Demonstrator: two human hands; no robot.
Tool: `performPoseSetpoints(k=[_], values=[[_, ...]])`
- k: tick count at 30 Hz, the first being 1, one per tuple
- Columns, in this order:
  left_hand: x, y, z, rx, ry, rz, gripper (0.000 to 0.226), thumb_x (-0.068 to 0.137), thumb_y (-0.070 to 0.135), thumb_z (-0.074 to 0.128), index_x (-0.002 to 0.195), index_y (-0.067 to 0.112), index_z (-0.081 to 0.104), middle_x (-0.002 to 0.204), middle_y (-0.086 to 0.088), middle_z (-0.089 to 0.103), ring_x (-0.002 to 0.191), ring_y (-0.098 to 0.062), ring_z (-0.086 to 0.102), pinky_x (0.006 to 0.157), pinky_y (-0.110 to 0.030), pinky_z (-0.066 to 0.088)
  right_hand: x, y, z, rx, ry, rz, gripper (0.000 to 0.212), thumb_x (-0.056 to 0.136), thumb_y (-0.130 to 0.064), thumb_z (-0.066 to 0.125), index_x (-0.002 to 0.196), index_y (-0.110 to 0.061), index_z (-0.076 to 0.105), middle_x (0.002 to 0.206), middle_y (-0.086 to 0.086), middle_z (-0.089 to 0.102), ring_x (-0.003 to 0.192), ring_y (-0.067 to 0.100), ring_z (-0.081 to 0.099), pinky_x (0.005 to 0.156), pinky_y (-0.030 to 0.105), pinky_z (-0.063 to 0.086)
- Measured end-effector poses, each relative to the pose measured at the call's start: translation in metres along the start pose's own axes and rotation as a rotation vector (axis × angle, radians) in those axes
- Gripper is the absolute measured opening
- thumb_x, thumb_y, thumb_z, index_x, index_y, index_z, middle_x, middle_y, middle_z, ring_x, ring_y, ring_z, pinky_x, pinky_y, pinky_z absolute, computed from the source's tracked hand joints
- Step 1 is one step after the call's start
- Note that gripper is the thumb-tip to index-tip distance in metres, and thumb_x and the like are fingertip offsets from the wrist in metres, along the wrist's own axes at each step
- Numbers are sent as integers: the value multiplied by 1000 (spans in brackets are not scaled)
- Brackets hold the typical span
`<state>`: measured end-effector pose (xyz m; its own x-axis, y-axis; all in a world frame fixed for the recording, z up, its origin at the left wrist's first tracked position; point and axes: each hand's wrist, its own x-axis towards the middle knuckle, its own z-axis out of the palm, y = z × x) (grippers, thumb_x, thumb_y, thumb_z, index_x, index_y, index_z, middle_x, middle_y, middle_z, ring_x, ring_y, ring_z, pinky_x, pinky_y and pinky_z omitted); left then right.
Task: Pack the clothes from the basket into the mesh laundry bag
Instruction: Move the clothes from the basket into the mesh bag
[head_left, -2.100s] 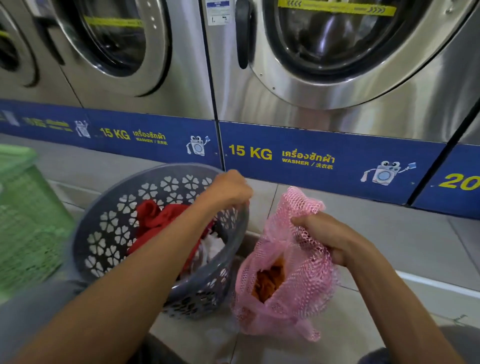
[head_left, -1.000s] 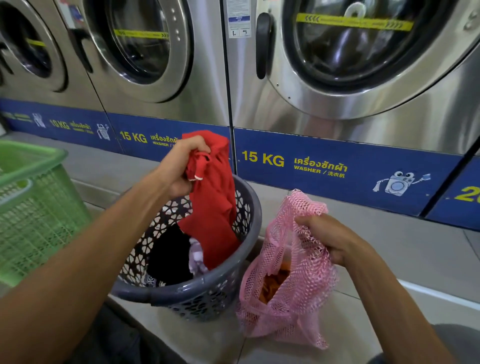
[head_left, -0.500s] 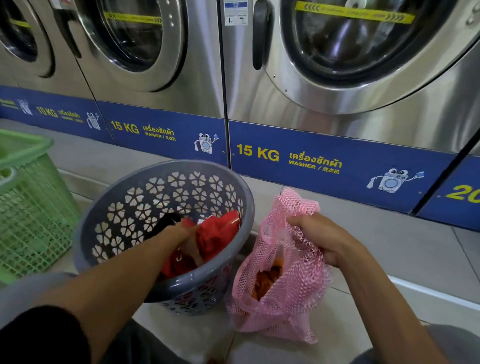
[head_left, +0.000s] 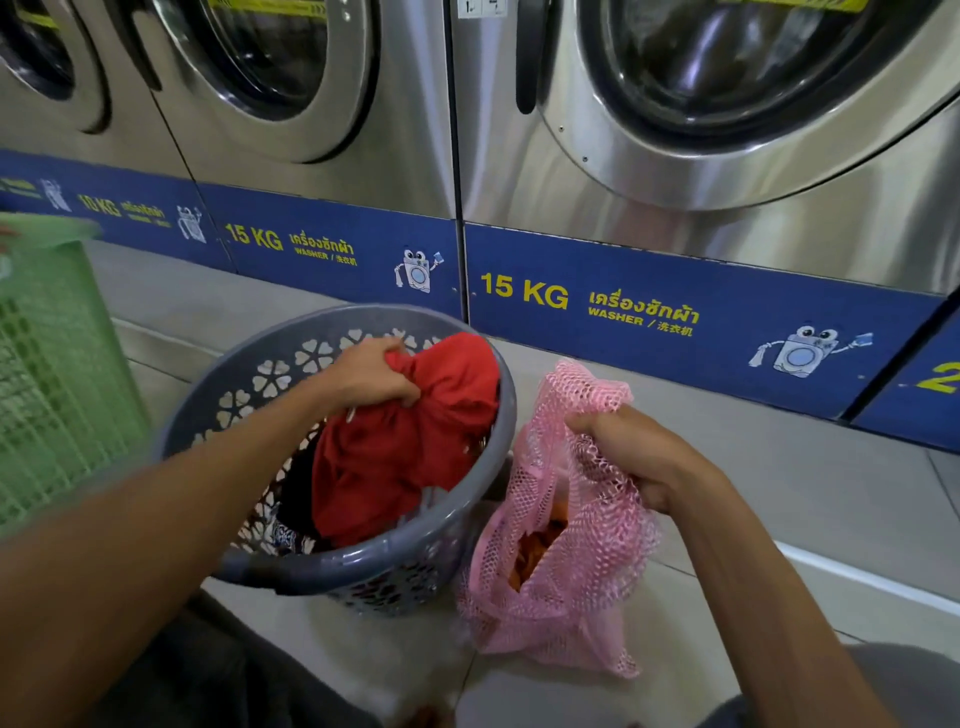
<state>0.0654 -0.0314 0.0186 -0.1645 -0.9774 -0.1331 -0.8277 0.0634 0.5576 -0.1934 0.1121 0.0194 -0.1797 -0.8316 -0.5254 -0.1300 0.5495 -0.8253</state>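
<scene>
**Lifting red garment out of basket, bag mouth held ready**

Gripping is seen on both sides. The left hand is closed in a fist on a bunched fold of the red garment, near the far rim of the grey basket. Most of the cloth is draped inside the basket, with 1 edge spilling over the rim on the bag side. A high grab point is judged useful: the piece hangs free when lifted, instead of dragging the rest along.

Darker clothes and a patterned piece are seen under the red one, so the basket is not emptied yet.

The right hand is clenched on gathered netting at the top of the pink mesh laundry bag. The bag is rested on the floor, touching the basket wall. The rim is judged to be held up so the mouth stays open and faces the basket, keeping the transfer short. Orange cloth is already visible inside the bag.

A green basket stands at the left, apart from the work. Washing machines line the back.

Risk, as judged: the soft mesh mouth could collapse under the incoming garment, or the cloth could snag on the cut-out basket wall.
</scene>
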Motion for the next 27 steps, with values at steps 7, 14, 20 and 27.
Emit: performPoseSetpoints(k=[7, 14, 20, 27], values=[[-36, 59, -87, -647, 23, 99, 54, 47, 8, 71, 101, 10, 71, 95, -12, 73, 84, -26, 67, 90, -48, 56, -8, 4, -7, 15, 39, -20, 39, 103, -27, 54, 130, 0, 57, 104, 15, 70, 75, 23, 69, 57, 29, 53], [-81, 77, -30, -992, -131, -61, 19, 82, 3, 50, 66, 11, 60, 45, 2, 61, 32, -10, 52, 36, -10, 39, -17, 7, -19, 82, 90, -65, 32, 103, -20, 53, 120, 6, 64, 74, 12, 72, 50, 17, 66, 45, 24, 50], [-80, 65, 14, -698, -299, -118, 47, 48, 9, 68, 95, 11, 74, 87, -16, 75, 68, -27, 68, 66, -32, 55, -34, 4, -16, 72, 87, -54, 25, 105, -15, 47, 98, -3, 68, 73, 14, 76, 70, 31, 74, 53, 32, 59], [-79, 107, 7, -638, -195, 58, 52, 53, 0, 66, 104, 9, 68, 79, -3, 68, 71, -19, 61, 66, -30, 50, -27, 4, -12, 176, 33, -42, 60, 100, -52, 52, 136, -5, 58, 113, 14, 76, 94, 26, 75, 75, 32, 62]])
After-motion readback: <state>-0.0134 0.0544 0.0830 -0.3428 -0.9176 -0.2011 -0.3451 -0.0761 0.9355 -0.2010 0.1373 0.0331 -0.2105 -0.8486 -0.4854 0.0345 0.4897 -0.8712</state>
